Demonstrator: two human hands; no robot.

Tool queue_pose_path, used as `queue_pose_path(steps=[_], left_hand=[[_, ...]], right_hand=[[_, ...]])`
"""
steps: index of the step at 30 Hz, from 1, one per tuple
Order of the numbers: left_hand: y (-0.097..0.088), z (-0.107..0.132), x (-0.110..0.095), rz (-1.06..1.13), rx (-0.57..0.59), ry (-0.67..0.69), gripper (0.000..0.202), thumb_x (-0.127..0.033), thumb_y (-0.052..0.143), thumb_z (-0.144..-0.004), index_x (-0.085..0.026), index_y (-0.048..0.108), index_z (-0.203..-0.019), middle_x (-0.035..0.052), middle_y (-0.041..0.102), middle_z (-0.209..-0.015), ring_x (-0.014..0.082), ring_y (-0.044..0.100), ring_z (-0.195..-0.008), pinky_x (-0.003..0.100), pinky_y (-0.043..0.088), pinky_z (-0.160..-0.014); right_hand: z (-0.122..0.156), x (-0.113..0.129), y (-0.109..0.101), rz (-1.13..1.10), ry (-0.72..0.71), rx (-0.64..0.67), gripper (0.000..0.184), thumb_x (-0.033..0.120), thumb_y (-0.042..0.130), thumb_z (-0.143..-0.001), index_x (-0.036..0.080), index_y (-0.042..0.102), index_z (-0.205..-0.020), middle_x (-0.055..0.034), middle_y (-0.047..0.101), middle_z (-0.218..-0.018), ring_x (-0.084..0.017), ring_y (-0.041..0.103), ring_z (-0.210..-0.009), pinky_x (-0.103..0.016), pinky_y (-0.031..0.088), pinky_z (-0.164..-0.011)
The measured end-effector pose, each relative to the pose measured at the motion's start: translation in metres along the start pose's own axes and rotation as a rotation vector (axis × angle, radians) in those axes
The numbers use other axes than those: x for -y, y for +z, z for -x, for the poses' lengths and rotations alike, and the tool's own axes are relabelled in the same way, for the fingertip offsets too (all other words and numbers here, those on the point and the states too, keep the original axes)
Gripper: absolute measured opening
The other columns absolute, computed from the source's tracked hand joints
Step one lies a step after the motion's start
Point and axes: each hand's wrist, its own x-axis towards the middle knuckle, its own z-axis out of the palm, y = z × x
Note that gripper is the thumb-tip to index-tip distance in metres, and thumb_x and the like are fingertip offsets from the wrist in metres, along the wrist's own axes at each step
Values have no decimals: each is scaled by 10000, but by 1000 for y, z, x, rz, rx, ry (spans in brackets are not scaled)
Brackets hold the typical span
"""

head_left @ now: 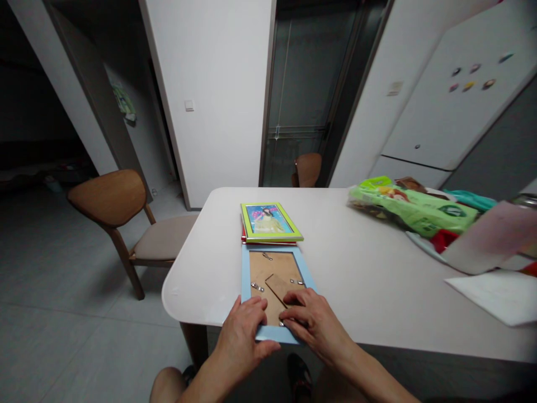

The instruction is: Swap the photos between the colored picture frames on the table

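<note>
well, left hand point(244, 324) clasps blue frame point(268, 296); right hand point(315, 316) curls

To your left, a wooden chair point(109, 198) stands beside the white table point(356, 274). On the table's far right you have a green packet point(428, 211); nearer on the right, a pinkish container point(490, 238) and a white sheet point(497, 296). Beyond, you face a light switch point(189, 105), a glass door point(306, 84) and, far right, a white refrigerator point(444, 120) dotted with magnets point(469, 86).
</note>
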Motion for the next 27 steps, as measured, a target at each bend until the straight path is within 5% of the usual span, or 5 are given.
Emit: queue_pose_path(steps=[18, 27], left_hand=[[-1, -1, 0, 8, 26, -24, 302, -276, 704, -544, -196, 541, -786, 64, 515, -1152, 209, 407, -1109, 438, 215, -969], [0, -4, 3, -19, 39, 13, 287, -251, 677, -581, -196, 522, -816, 58, 468, -1202, 209, 352, -1151, 449, 205, -968]], right_hand=[[7, 8, -16, -9, -180, 129, 282, 351, 555, -654, 265, 579, -922, -54, 503, -1001, -210, 422, -940, -366, 329, -804], [11, 2, -3, 97, -188, 89, 359, 317, 557, -665, 266, 529, -1019, -73, 497, -1069, -230, 412, -983, -393, 325, -817]])
